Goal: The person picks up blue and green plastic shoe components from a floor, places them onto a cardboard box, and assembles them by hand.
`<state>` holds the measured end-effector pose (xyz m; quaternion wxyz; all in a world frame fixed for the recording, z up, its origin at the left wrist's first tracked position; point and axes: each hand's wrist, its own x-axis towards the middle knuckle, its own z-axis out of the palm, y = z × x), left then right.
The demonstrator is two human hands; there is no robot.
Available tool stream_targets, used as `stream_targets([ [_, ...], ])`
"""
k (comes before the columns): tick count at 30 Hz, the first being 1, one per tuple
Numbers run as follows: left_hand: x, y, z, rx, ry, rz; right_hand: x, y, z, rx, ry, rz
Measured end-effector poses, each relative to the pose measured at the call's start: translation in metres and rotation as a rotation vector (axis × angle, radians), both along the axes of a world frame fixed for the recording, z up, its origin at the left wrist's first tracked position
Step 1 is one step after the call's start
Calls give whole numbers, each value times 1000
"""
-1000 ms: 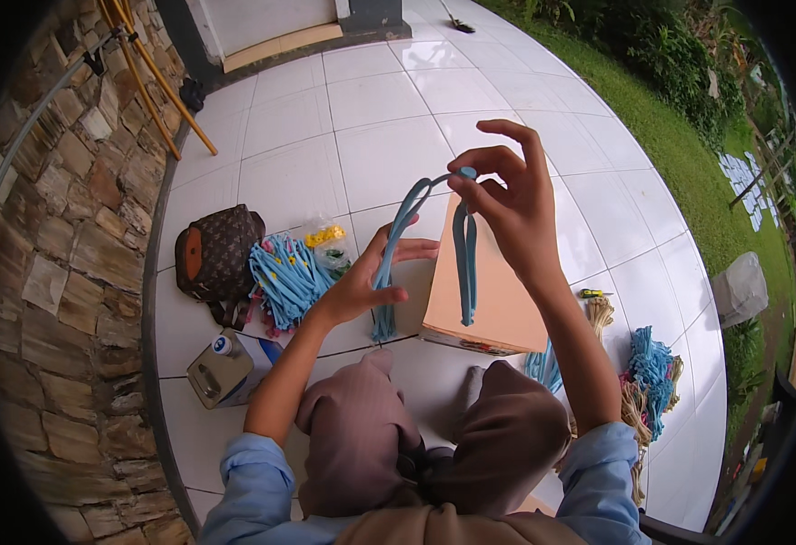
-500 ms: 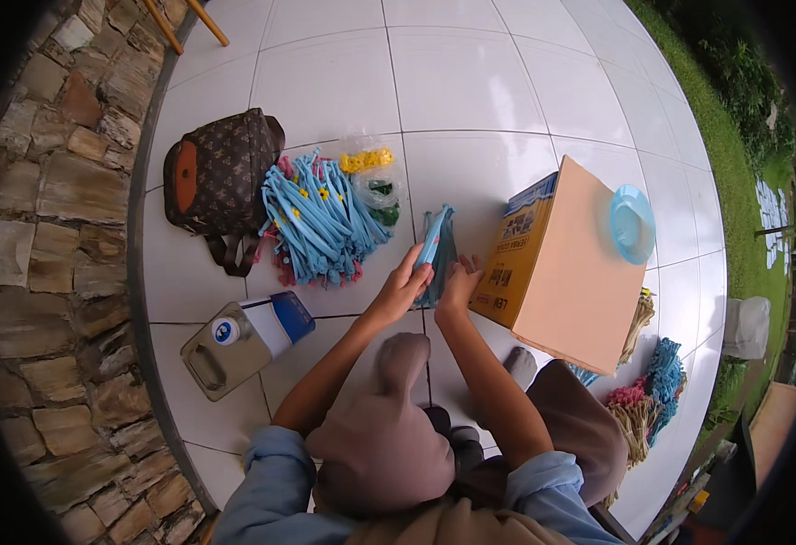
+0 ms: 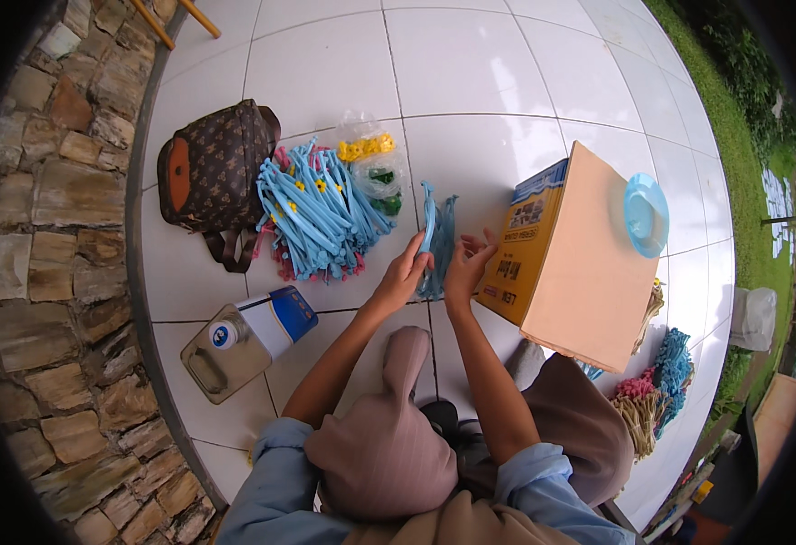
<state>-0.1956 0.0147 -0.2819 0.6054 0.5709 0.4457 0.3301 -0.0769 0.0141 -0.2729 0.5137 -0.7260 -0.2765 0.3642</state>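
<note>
The cardboard box (image 3: 589, 282) stands on the tiled floor, yellow printed side to the left and plain tan face upward; whatever is inside it is hidden. On that tan face, toward the box's right edge, rests a translucent blue dish (image 3: 645, 218); I cannot tell whether it holds anything.

Just left of the box, the left hand (image 3: 398, 280) has its fingers closed on a folded blue strip (image 3: 429, 225), which points up and away from the person. The right hand (image 3: 468, 270) is nearest the box's yellow side, its fingers apart and curled, gripping nothing. Between the hands, left of the box, lies a small bunch of blue strips (image 3: 448, 232).

Farther left of the box are clear plastic bags (image 3: 368, 123), one with yellow pieces (image 3: 366, 147) in it and another with green pieces (image 3: 386, 198). Beyond them comes a large blue pile (image 3: 312, 218) with pink ends and yellow bits, touching a brown patterned backpack (image 3: 216, 168) whose contents do not show. Left of the box and nearer the person, a metal can (image 3: 225, 363) wears a white cap (image 3: 223, 334), hiding its contents.
</note>
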Motion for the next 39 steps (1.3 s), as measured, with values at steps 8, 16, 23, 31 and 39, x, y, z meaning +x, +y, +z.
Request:
stream_targets([
  [8, 28, -4, -44, 343, 638, -53, -2, -25, -31, -107, -36, 92],
  [16, 43, 16, 111, 576, 342, 194, 4, -15, 100, 279, 114, 219],
  [23, 124, -6, 337, 972, -323, 179, 100, -29, 334, 1027, -225, 217],
  [31, 292, -43, 299, 596, 80, -509, 293, -134, 290, 395, -783, 263],
  [39, 386, -137, 134, 884, 720, -1181, 415, -259, 62, -309, -36, 0],
])
